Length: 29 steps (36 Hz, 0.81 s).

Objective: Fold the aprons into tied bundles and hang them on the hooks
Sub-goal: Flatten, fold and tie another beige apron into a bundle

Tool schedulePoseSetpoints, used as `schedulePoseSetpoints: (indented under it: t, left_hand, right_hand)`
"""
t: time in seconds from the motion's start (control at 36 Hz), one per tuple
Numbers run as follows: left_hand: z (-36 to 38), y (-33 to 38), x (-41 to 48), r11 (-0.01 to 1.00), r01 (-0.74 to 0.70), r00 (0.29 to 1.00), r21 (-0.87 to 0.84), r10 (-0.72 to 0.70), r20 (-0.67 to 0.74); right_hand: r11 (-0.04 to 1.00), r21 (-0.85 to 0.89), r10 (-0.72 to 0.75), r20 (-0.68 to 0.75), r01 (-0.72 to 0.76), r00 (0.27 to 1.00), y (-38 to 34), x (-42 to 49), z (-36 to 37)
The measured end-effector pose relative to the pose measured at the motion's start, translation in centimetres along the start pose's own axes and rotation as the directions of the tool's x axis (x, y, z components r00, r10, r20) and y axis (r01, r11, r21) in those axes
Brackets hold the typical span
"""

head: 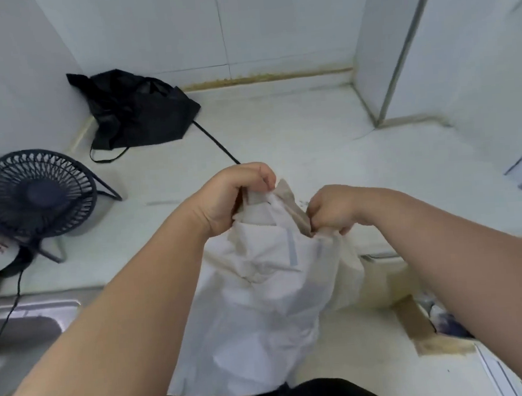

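Across the front edge of the white worktop (311, 138) hangs the pale apron (255, 306). Its upper part is raised above the worktop's middle and its crumpled lower part drops below the front edge. No fold or knot is visible; folding is judged to be at an early stage.

At the worktop's back left corner lies a black apron (136, 113) in a loose heap, unbundled. One black strap (215, 142) trails from it across the worktop toward the middle. A black desk fan (34, 195) stands at the worktop's left end, and a steel sink (21, 326) sits at the front left. No hooks are in view.

Both hands are clamped on the pale apron's top edge, slightly apart. The left hand (232, 196) bunches cloth in curled fingers. The right hand (331, 208) pinches a beige band of the same edge.

Risks noted:
- Most of the cloth hangs unsupported past the worktop's front edge. If either grip slips, its weight is likely to drag the apron off.
- The cloth is creased and gathered unevenly, so a fold made from this hold may come out lopsided and make a loose bundle.
- The apron's ties cannot be made out and may be buried in the folds.
- The trailing black strap ends near the hands and could be caught up in the fold.
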<state>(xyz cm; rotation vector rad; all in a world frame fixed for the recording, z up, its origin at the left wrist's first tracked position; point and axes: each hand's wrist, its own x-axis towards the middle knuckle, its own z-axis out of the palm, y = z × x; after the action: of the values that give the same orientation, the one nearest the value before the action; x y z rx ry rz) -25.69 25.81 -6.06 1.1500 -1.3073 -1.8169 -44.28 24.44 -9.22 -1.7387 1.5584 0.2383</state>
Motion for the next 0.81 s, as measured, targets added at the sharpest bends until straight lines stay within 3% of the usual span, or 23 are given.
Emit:
schedulePoseSetpoints:
  t: [0.06,0.14,0.22,0.28,0.33,0.42,0.47,0.53,0.64,0.72,0.81]
  left_hand:
    - [2.0,-1.0,-1.6,0.999,-0.011,1.000,-0.045,0.011,-0.016]
    - [4.5,-2.8,-3.5,0.996,0.003,0.992,0.092,0.009,-0.130]
    - [5.1,-4.2,-4.5,0.925,0.220,0.963,0.310,-0.155,-0.222]
    - [5.7,-4.4,-5.6,0.834,0.372,0.926,0.407,-0.306,-0.220]
    - [6.2,-4.5,-6.5,0.799,0.472,0.881,0.372,-0.427,-0.202]
    - [7.1,-4.8,-7.8,0.774,0.551,0.834,0.311,-0.520,-0.185]
    - [7.8,-4.9,-8.2,0.777,0.521,0.853,0.353,-0.484,-0.194]
    - [8.4,-5.0,-8.3,0.851,0.403,0.913,0.336,-0.349,-0.212]
    - [8.6,-4.2,-8.9,0.984,0.179,0.973,0.009,-0.176,-0.151]
    - [9.1,-2.7,-10.0,0.959,0.213,0.976,-0.189,-0.217,0.000]
    - [9.5,-2.8,-9.9,0.960,0.254,0.963,-0.117,-0.263,-0.065]
  right_hand:
    - [0.998,-0.062,0.003,-0.115,-0.010,0.993,1.6,-1.9,1.0]
    - [1.000,0.023,0.023,-0.206,-0.019,0.978,3.7,-4.5,2.4]
    - [0.997,0.052,-0.030,-0.378,0.053,0.925,5.2,-6.3,3.9]
    - [0.982,0.144,-0.029,-0.537,0.125,0.843,5.9,-7.6,4.4]
    - [0.948,0.256,0.019,-0.642,0.191,0.766,6.5,-9.0,4.7]
    - [0.910,0.333,0.067,-0.706,0.246,0.705,6.9,-10.8,4.8]
    - [0.881,0.370,0.084,-0.737,0.295,0.671,7.1,-11.5,4.7]
    - [0.846,0.414,0.111,-0.753,0.336,0.649,7.2,-12.2,4.8]
    - [0.823,0.483,0.207,-0.745,0.298,0.634,7.4,-13.2,5.6]
    - [0.797,0.512,0.214,-0.735,0.320,0.643,6.9,-13.9,6.2]
    - [0.772,0.534,0.234,-0.742,0.344,0.628,6.1,-14.3,6.3]
